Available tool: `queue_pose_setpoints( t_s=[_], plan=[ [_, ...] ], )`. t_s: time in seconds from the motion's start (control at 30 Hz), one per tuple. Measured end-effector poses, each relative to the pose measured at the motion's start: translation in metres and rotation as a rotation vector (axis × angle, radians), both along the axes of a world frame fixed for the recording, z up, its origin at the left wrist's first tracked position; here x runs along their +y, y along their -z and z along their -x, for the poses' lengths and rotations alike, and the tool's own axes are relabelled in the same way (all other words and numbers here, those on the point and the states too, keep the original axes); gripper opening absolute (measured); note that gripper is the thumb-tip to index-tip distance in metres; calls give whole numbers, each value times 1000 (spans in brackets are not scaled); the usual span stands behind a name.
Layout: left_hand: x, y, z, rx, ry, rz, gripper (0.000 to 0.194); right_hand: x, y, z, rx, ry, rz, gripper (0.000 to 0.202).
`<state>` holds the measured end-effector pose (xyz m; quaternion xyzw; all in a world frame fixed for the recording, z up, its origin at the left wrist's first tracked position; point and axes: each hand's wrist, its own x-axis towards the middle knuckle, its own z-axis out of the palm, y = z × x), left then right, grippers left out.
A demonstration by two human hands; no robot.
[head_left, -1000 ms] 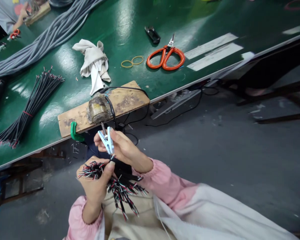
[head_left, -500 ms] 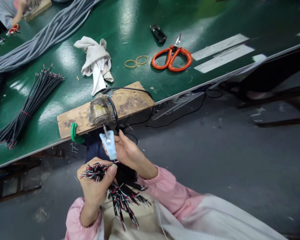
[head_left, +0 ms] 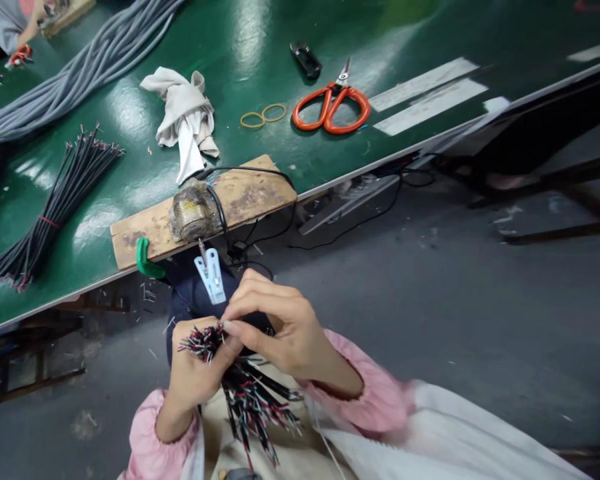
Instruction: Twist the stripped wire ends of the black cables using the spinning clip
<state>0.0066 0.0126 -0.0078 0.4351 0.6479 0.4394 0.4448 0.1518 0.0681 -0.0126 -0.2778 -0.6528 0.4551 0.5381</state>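
Note:
My left hand point(head_left: 190, 377) is closed around a bundle of thin black cables point(head_left: 203, 341), whose red, white and dark wire ends stick out above the fist. My right hand point(head_left: 283, 323) pinches at the right edge of those ends, thumb against forefinger, on what looks like a wire end. More splayed cable ends point(head_left: 260, 403) hang below the hands, over my lap. Just beyond my fingers, a light-blue clothespin point(head_left: 211, 277) sits on the shaft of a small motor point(head_left: 193, 212). The motor is fixed to a wooden board point(head_left: 260, 190) at the table edge.
A green clamp point(head_left: 147, 260) grips the board's left end. On the green table point(head_left: 260, 60) lie orange-handled scissors point(head_left: 347, 117), a black cutter point(head_left: 306, 61), rubber bands point(head_left: 263, 116), a white cloth point(head_left: 185, 117), a tied black cable bundle point(head_left: 60, 200) and grey cables point(head_left: 90, 67). A co-worker's arm point(head_left: 33, 27) shows top left.
My right hand has moved from beside the clothespin back to the wire ends and now pinches there. The left hand keeps its hold on the bundle. The view has shifted slightly.

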Motion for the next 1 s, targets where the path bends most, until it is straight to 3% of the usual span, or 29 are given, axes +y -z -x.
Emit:
queue_pose_setpoints(
  t_s=[0.1, 0.23, 0.47, 0.6, 0.7, 0.8, 1.0],
  plan=[
    [3, -3, -2, -63, 26, -43, 31, -2, 5, 2, -15, 73, -5, 13],
    [-2, 0, -1, -109, -39, -23, 34, -3, 11, 1, -3, 112, -11, 14],
    [-3, -1, -2, -1, 41, -12, 46, -1, 5, -1, -7, -1, 27, 10],
    [4, -6, -7, 30, 96, -64, 27, 0, 3, -1, -32, 68, 90, 20],
    [4, -5, -6, 22, -21, -99, 11, 1, 6, -3, -48, 75, 132, 26],
    [1, -3, -2, 12, -90, -96, 11, 0, 11, -5, -55, 85, 141, 26],
    [-4, -6, 1, 8, -27, -52, 14, 0, 14, 1, 45, 68, 91, 16]
  ],
)
